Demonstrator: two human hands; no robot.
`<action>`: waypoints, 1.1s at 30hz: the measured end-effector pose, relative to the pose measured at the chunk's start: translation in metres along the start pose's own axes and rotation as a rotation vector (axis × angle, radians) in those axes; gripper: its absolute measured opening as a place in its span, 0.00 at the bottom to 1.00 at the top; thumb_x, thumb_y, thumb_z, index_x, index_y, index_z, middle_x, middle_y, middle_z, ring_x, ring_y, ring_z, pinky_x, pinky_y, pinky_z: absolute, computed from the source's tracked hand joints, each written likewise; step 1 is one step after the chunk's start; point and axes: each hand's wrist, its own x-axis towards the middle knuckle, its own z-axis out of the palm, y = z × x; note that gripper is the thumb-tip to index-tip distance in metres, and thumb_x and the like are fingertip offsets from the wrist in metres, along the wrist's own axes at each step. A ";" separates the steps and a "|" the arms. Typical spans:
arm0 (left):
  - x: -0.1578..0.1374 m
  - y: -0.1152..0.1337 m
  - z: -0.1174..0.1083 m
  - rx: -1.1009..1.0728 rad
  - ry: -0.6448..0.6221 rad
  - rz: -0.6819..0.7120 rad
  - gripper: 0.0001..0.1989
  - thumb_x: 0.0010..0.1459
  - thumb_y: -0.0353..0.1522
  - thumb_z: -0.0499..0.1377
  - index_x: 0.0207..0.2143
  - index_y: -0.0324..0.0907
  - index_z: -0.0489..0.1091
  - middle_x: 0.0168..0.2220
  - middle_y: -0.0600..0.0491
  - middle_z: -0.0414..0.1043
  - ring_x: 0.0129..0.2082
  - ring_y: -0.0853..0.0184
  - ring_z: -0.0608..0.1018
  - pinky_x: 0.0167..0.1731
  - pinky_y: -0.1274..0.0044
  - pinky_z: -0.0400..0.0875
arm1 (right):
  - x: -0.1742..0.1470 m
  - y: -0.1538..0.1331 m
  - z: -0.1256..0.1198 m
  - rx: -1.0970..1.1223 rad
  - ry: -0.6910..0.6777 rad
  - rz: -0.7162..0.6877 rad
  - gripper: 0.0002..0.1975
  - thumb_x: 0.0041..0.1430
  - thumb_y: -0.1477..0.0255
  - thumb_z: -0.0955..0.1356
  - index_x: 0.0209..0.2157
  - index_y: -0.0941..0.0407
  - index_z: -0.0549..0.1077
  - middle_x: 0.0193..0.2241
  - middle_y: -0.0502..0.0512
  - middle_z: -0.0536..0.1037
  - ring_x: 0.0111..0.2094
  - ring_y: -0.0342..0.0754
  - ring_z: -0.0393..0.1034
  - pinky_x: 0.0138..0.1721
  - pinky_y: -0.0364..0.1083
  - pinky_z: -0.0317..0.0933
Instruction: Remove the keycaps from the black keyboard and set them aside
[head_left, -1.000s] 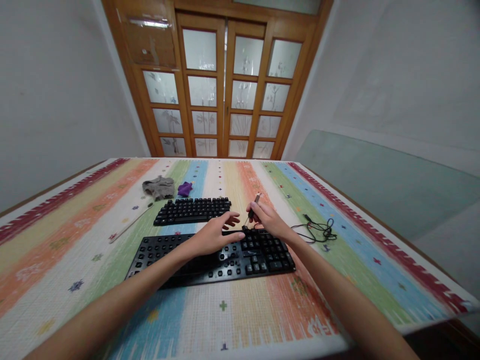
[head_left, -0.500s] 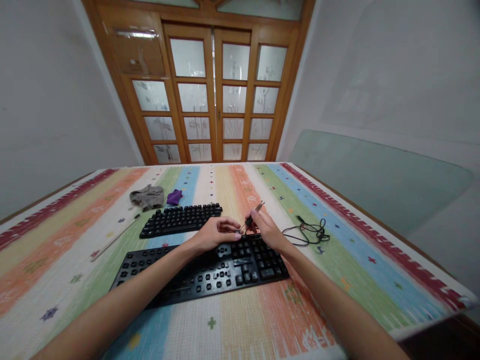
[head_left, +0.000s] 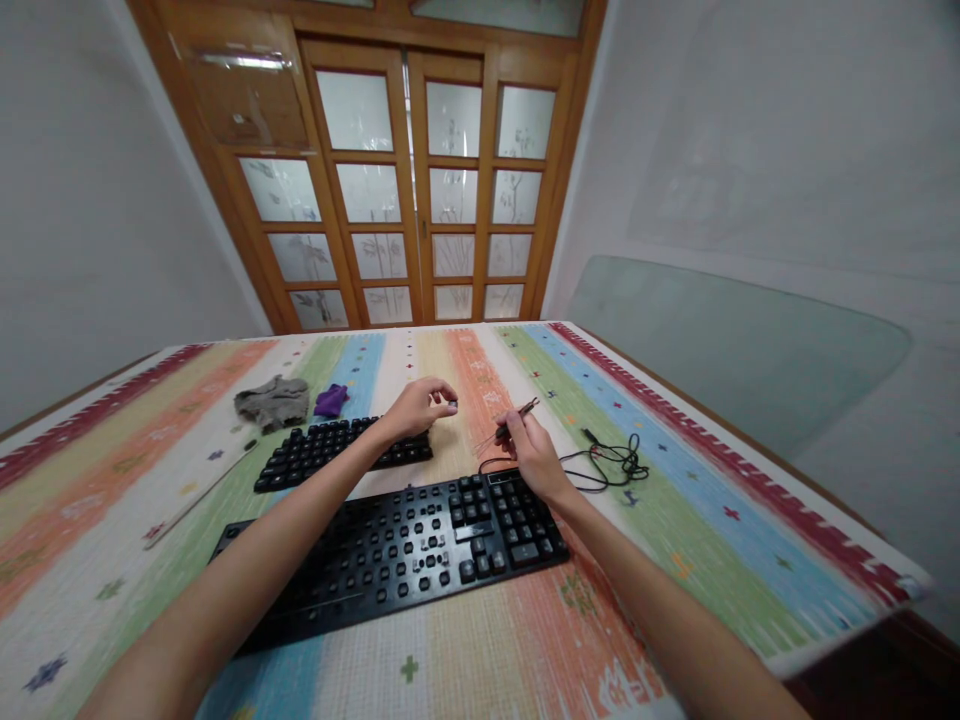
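Observation:
A black keyboard (head_left: 390, 540) lies in front of me; its left and middle parts show bare switches, while keycaps sit on the right side. Past its back edge, my left hand (head_left: 421, 408) is raised near the right end of several removed keycaps (head_left: 300, 455) laid out in rows. Thumb and fingers pinch a small dark keycap (head_left: 452, 403). My right hand (head_left: 534, 450) is closed round a keycap puller (head_left: 529, 407) with thin wire ends pointing left, above the keyboard's back right corner. The left forearm hides part of the keyboard and the keycap rows.
A grey cloth (head_left: 274, 402) and a purple cloth (head_left: 331, 400) lie at the back left. Near them is a long thin brush (head_left: 199, 495). To the right is the coiled black cable (head_left: 615, 460). A striped tablecloth (head_left: 675, 500) covers the table.
My left hand has moved back and left from the keyboard, carrying the keycap. The right hand with the puller has drawn away slightly from the keys. My view has shifted a little to the right.

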 end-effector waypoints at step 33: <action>0.036 -0.047 0.022 0.485 -0.169 -0.039 0.17 0.50 0.31 0.63 0.44 0.39 0.75 0.41 0.45 0.78 0.45 0.55 0.76 0.45 0.71 0.69 | -0.012 0.002 0.005 -0.189 -0.348 -0.075 0.19 0.68 0.57 0.57 0.35 0.58 0.68 0.28 0.56 0.75 0.29 0.48 0.70 0.35 0.47 0.62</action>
